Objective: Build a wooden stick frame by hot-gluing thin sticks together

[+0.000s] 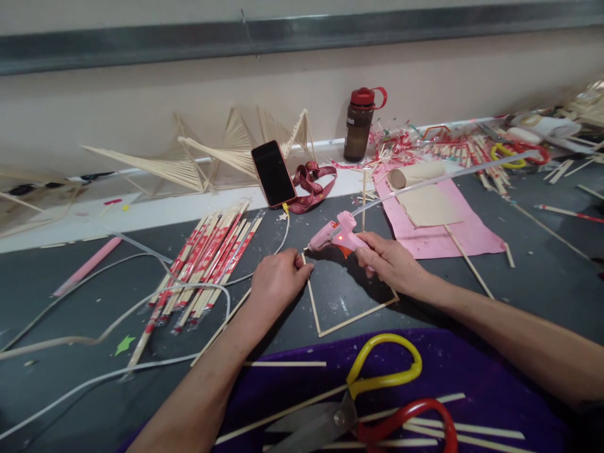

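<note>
My right hand grips a pink hot glue gun with a clear glue stick trailing out of its back; the nozzle points left at the top corner of a thin wooden stick frame lying flat on the dark table. My left hand is closed in a pinch at that same corner, fingertips pressing the sticks together just beside the nozzle. The frame forms a partial square between both hands.
A bundle of red-wrapped chopsticks lies left of my left hand, with white cable looping past. Scissors with yellow and red handles rest on purple cloth. A phone, brown bottle, pink sheet and stick models sit behind.
</note>
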### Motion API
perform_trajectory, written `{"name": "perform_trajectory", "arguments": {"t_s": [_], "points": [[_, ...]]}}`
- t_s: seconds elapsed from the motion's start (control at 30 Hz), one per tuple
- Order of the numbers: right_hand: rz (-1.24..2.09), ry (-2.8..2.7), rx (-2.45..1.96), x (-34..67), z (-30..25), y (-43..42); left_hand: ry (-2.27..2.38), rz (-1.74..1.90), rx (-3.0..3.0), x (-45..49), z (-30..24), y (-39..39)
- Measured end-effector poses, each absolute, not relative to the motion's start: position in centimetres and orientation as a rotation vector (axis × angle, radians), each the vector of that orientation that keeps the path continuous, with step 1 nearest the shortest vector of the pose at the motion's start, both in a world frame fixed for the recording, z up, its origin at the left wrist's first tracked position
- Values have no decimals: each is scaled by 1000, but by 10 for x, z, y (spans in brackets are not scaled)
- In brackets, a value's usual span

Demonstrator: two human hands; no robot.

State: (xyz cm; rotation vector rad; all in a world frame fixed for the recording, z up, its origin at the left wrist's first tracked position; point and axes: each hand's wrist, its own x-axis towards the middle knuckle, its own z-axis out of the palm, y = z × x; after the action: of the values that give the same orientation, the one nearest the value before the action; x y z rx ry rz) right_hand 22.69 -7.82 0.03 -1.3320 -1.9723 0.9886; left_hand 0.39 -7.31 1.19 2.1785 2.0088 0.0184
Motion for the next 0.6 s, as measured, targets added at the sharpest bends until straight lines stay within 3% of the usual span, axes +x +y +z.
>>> {"name": "perform_trajectory", "arguments": {"t_s": [0.6], "points": [[1155, -1772, -1291, 230, -5, -77, 1990, 55, 2192, 2, 9, -73]]}}
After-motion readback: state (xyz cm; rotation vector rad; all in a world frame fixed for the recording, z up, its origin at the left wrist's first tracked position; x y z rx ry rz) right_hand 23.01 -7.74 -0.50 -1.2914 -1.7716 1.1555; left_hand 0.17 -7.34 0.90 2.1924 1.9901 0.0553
